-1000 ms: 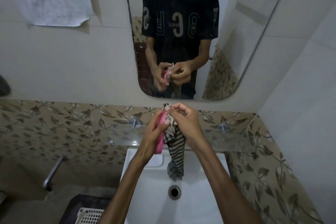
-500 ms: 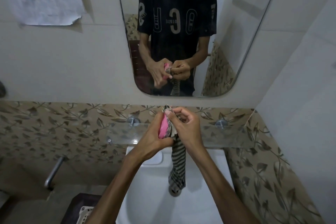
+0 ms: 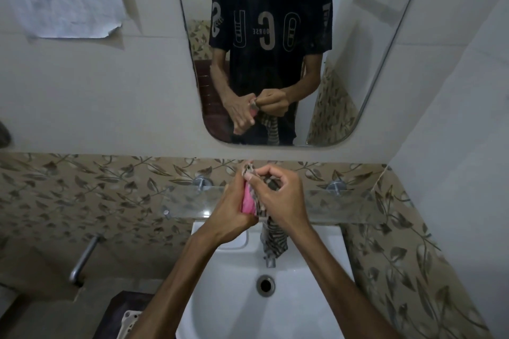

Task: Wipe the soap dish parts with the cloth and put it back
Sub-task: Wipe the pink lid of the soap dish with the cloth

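Above the sink (image 3: 325,278), the left hand (image 3: 228,215) clasps the pink soap dish part (image 3: 248,201) on edge, long axis twelve to six; at its three o'clock, touching it, the right hand (image 3: 283,201) pinches the striped cloth (image 3: 272,239), well placed, I'd say, for wiping downward

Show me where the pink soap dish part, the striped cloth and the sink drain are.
pink soap dish part (image 3: 248,202), head view, its exposed pink face
striped cloth (image 3: 274,242), head view, its hanging tail
sink drain (image 3: 265,285), head view, its dark opening
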